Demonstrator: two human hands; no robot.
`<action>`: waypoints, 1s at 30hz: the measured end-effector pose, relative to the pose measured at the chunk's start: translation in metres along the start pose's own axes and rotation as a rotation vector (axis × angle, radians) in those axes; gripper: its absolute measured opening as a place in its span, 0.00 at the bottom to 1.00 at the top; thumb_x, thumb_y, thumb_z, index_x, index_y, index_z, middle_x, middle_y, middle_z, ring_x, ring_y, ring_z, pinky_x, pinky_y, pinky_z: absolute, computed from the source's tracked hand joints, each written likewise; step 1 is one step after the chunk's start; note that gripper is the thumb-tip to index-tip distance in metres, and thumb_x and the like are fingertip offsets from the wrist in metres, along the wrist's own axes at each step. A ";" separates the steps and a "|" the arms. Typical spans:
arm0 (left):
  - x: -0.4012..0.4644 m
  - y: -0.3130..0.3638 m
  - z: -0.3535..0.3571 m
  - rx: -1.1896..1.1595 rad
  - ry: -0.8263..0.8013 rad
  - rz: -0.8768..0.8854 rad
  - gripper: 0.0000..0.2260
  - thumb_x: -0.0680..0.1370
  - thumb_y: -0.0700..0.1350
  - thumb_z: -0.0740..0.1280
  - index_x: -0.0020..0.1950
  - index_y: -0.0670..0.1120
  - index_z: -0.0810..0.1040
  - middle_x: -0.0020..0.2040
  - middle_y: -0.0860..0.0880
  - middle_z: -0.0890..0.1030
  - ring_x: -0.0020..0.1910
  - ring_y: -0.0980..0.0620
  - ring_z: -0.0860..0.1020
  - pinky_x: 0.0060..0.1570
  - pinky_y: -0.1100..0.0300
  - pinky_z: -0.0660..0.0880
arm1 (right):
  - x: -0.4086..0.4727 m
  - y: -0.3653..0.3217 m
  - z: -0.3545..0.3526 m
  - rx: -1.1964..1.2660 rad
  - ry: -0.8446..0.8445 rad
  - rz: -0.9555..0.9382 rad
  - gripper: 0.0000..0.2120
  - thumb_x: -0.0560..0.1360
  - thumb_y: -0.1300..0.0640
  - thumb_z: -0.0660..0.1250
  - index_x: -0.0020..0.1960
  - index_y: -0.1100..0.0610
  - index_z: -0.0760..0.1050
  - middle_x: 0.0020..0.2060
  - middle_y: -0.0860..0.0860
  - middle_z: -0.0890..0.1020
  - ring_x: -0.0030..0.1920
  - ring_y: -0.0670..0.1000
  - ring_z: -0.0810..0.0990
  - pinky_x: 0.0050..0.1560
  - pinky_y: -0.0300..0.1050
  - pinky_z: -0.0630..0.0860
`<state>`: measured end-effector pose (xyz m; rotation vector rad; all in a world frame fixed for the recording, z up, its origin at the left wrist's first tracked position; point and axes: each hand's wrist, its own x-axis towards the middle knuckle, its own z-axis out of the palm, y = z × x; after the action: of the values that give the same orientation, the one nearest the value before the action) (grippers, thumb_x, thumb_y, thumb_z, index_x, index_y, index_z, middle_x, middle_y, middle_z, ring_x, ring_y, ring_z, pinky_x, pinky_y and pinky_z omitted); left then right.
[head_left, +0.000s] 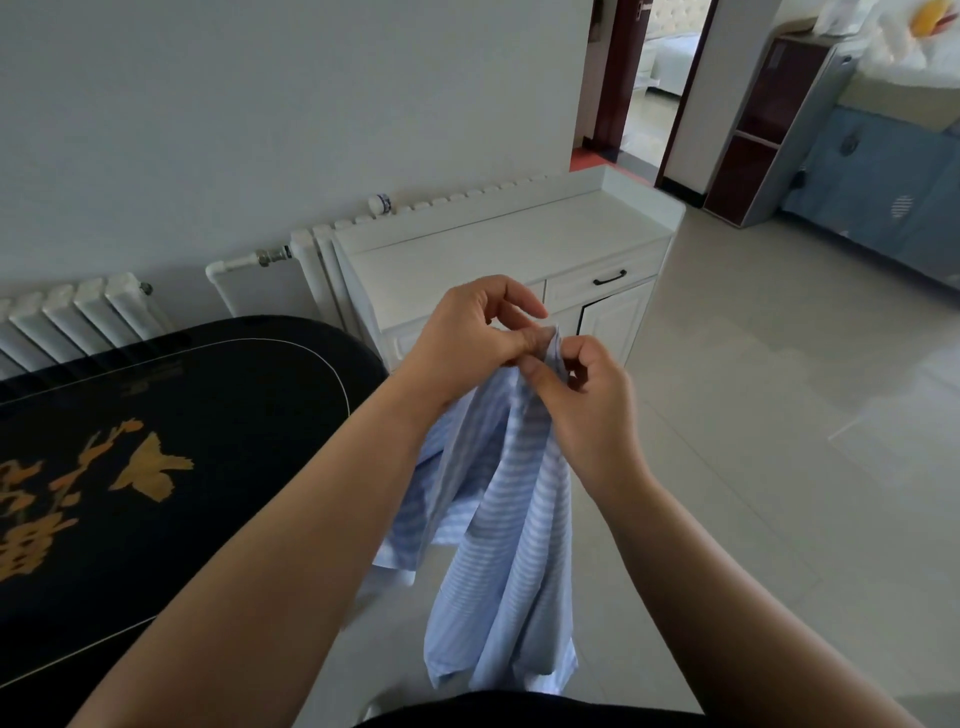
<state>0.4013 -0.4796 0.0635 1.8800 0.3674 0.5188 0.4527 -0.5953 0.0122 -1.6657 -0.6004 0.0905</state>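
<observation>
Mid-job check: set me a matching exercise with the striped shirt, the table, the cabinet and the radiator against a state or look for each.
Things:
1 striped shirt
2 black table
3 white cabinet
4 radiator

Descriptions:
a has a black drawer handle
b pinched by left hand and right hand, hanging down
c ribbed, along the wall
d bears a gold floral pattern

Pairs: 1-b; 2-d; 3-a; 4-c

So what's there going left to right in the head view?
Table → left hand → right hand, both pinching the shirt → shelf → blue cover.
</observation>
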 end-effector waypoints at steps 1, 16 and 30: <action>0.003 -0.001 0.000 0.011 0.002 0.001 0.06 0.70 0.38 0.76 0.44 0.42 0.80 0.37 0.46 0.81 0.35 0.51 0.80 0.41 0.56 0.80 | 0.001 0.000 0.002 -0.011 0.010 0.006 0.11 0.71 0.55 0.73 0.41 0.60 0.73 0.32 0.46 0.73 0.32 0.41 0.70 0.34 0.30 0.67; -0.019 -0.090 -0.027 0.464 0.042 -0.106 0.26 0.71 0.55 0.73 0.66 0.54 0.71 0.66 0.53 0.71 0.66 0.52 0.67 0.67 0.53 0.66 | 0.042 -0.002 -0.005 0.037 0.169 0.155 0.15 0.71 0.60 0.70 0.33 0.57 0.66 0.26 0.46 0.64 0.29 0.46 0.61 0.33 0.42 0.62; -0.084 -0.228 -0.045 0.331 0.467 -0.862 0.12 0.77 0.48 0.63 0.57 0.43 0.76 0.48 0.43 0.80 0.43 0.45 0.79 0.36 0.56 0.74 | 0.044 -0.006 -0.017 0.138 0.169 0.137 0.13 0.71 0.58 0.71 0.32 0.54 0.70 0.24 0.43 0.68 0.28 0.43 0.66 0.35 0.39 0.67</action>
<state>0.3046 -0.4042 -0.1506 1.6731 1.5601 0.2960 0.4957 -0.5914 0.0331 -1.5610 -0.3447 0.0875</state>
